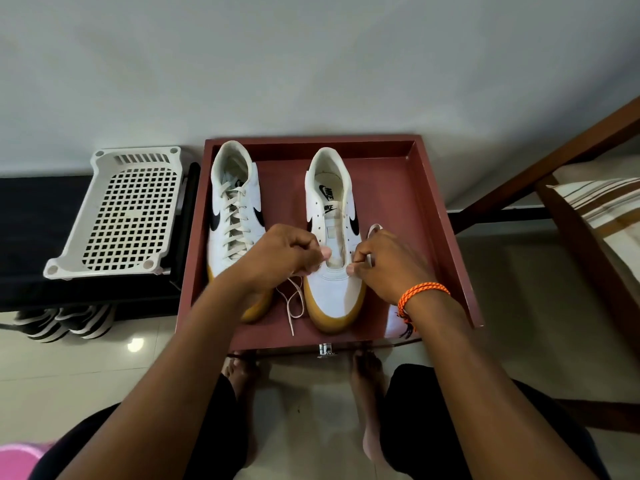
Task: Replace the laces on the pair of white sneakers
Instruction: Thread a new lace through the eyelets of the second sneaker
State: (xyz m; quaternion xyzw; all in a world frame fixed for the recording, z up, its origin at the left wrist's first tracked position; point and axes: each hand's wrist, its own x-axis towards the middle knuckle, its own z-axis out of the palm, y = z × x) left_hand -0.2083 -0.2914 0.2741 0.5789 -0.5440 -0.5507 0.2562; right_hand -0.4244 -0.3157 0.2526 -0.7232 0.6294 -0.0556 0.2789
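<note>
While you lean over the reddish-brown tray (pixel 431 188), both of your hands work at the lowest eyelets of the unlaced sneaker (pixel 332 237), which stands on the right side of the tray with its toe toward you. Your left hand (pixel 282 256) has its fingers curled, thumb and forefinger pinching the cream lace (pixel 293 301) at the shoe's left edge; the loose end of that lace trails down over the tray floor between the two shoes. Your right hand (pixel 382 263) is likewise curled and pinches the other end of the lace at the shoe's right edge, with a loop of it rising just behind your knuckles. An orange braided wristband (pixel 420 294) sits on your right wrist.

The laced sneaker (pixel 233 216) stands on the left side of the tray, parallel to the other — its cream laces cross all the way up the tongue, and your left forearm covers part of its toe. Both shoes are white with black swooshes and tan soles.

To the left of the tray, a white perforated plastic rack (pixel 128 211) lies tilted on a dark bench (pixel 31 216), with black-and-white striped shoes (pixel 65 323) on the floor beneath. A wooden chair (pixel 568 202) stands to the right. Your bare feet (pixel 367 379) rest on the pale tiled floor just below the tray's near edge.
</note>
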